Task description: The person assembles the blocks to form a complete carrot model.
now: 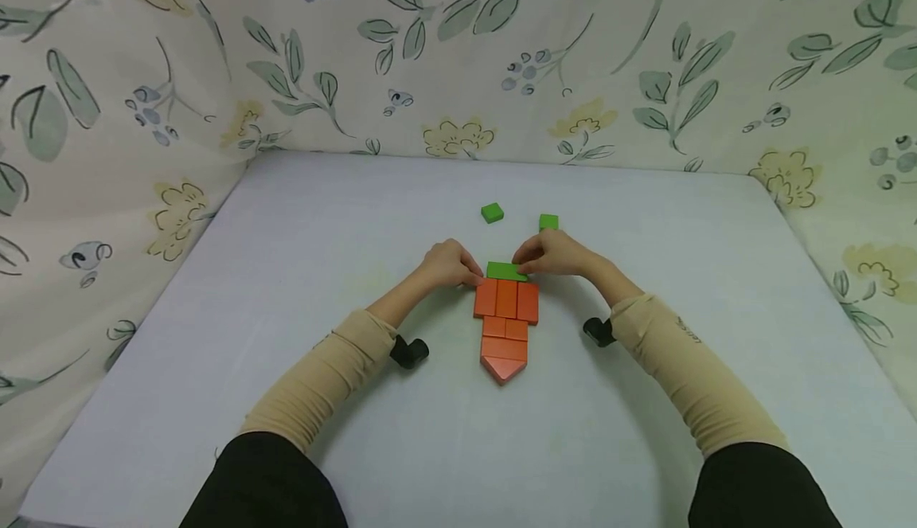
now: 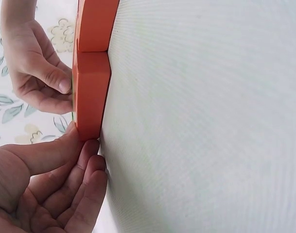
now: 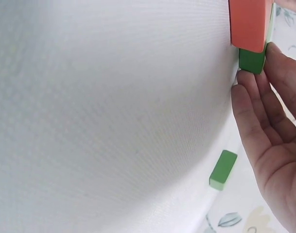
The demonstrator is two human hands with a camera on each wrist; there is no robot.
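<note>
Orange blocks (image 1: 506, 299) lie flat and edge to edge in a shape with a pointed end (image 1: 503, 369) toward me. Along its far edge sits a long green block (image 1: 506, 271). My right hand (image 1: 555, 254) pinches this green block's right end, thumb on top and fingertips against the end (image 3: 251, 60). At the far left corner, my left hand (image 1: 450, 264) has thumb and fingertips on the upper-left orange block (image 2: 92, 104), thumb at its top edge, fingers low at its side. The green block's left end is close to these fingertips.
Two loose green blocks lie beyond the shape: one (image 1: 492, 212) farther back, another (image 1: 548, 221) just behind my right hand. A small black camera is at each wrist, left (image 1: 410, 353) and right (image 1: 598, 331). Floral cloth (image 1: 458, 74) hangs around the white table (image 1: 286, 273).
</note>
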